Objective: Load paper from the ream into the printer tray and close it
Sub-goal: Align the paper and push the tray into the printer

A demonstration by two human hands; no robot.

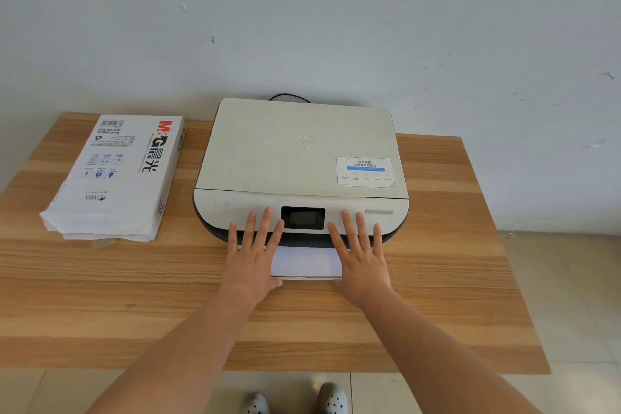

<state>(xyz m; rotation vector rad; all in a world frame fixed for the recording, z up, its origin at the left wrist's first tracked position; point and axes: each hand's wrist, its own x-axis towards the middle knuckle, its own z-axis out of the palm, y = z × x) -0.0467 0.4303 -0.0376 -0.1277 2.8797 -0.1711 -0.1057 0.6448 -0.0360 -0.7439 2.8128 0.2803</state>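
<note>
My left hand (252, 262) and right hand (358, 260) lie flat, fingers spread, holding nothing, on the paper (306, 260) in the tray (307, 277) jutting near of the printer (300, 158). I should push evenly, both sides together, so smooth sheets stay square. The crinkly ream (117, 175) lies left.

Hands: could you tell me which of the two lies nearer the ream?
The left hand; the ream lies on its side of the printer.
</note>
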